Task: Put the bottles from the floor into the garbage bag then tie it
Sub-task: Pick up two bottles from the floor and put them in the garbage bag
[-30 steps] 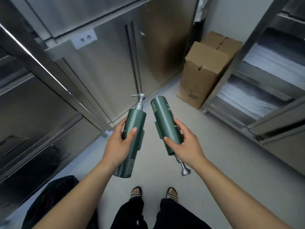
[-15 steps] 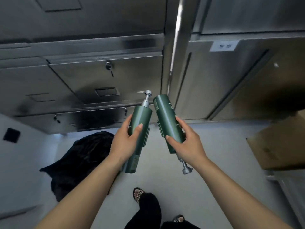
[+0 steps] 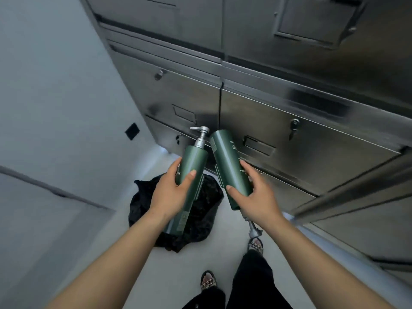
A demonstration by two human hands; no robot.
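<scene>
From the head camera, the left hand [image 3: 169, 192] was wrapped around a dark green pump bottle [image 3: 191, 172], thumb across its front, holding it with the silver pump head pointing up and away. The right hand [image 3: 254, 197] gripped a second green bottle [image 3: 229, 166] the other way round, its flat base up and its pump nozzle pointing down past the wrist toward the floor [image 3: 169, 270]. The two bottles stood close together at their tops without clearly touching. Below and behind the left hand's bottle, the black garbage bag [image 3: 207, 210] lay crumpled on the pale floor, near the foot of the steel cabinets [image 3: 278, 112]. Two sandalled feet and dark trouser legs showed at the bottom edge.
</scene>
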